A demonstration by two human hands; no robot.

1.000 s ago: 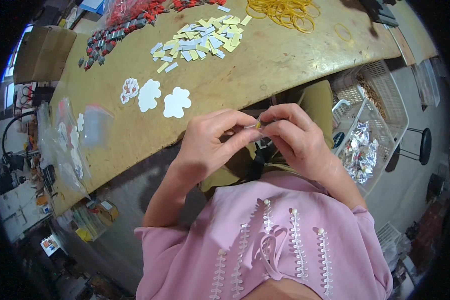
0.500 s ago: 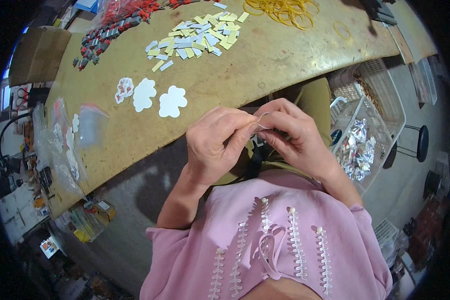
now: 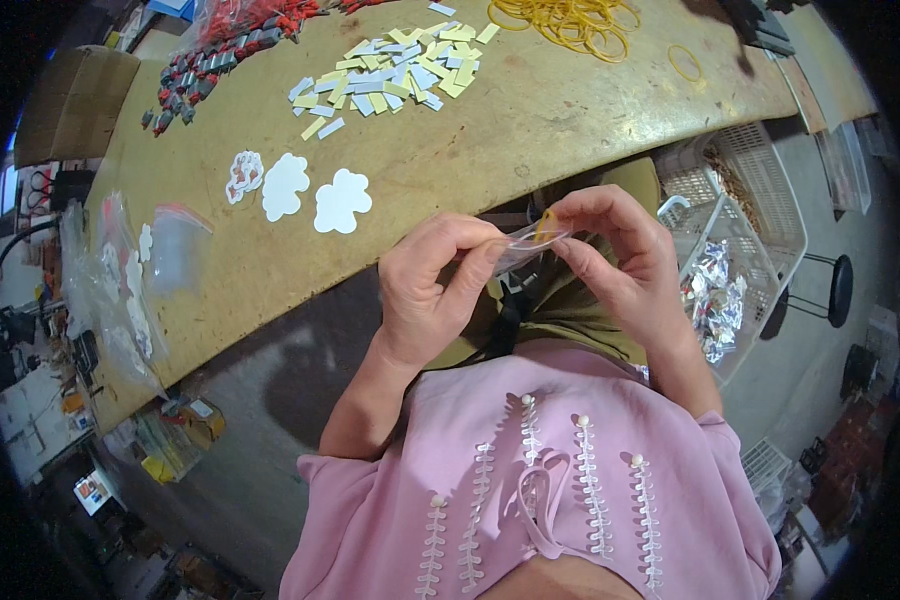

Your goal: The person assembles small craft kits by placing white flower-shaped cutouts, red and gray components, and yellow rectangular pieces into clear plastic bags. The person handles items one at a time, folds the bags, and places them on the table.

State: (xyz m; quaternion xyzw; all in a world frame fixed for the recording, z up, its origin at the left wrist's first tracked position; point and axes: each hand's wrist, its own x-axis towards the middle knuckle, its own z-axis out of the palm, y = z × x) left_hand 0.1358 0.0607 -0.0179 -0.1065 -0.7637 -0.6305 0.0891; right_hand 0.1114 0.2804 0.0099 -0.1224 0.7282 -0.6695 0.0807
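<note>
We have both hands up in front of the chest, just off the near edge of the workbench point(image 3: 530, 150), pinching one small clear plastic bag point(image 3: 526, 243) between them. Left hand point(image 3: 425, 290) clamps the bag's left end between thumb and forefinger; right hand point(image 3: 615, 265) is closed on the other end, fingers curled over the top. Looks like a yellow bit sits inside or behind the bag at the right fingertips, too small to tell which. Holding it at both ends keeps the thin film taut and flat, and close to the face for fine work

Stock is laid out by kind within reach on the bench: three white flower-shaped cutouts point(image 3: 315, 195) nearest, a heap of small yellow and pale paper strips point(image 3: 400, 65) behind them, yellow rubber bands point(image 3: 570, 18) far right, red and grey small parts point(image 3: 220, 45) far left. Loose clear bags point(image 3: 130, 270) lie at the left edge. A white mesh basket point(image 3: 740, 240) with crinkled silver foil pieces point(image 3: 715, 300) stands just beside the right elbow, below bench level
</note>
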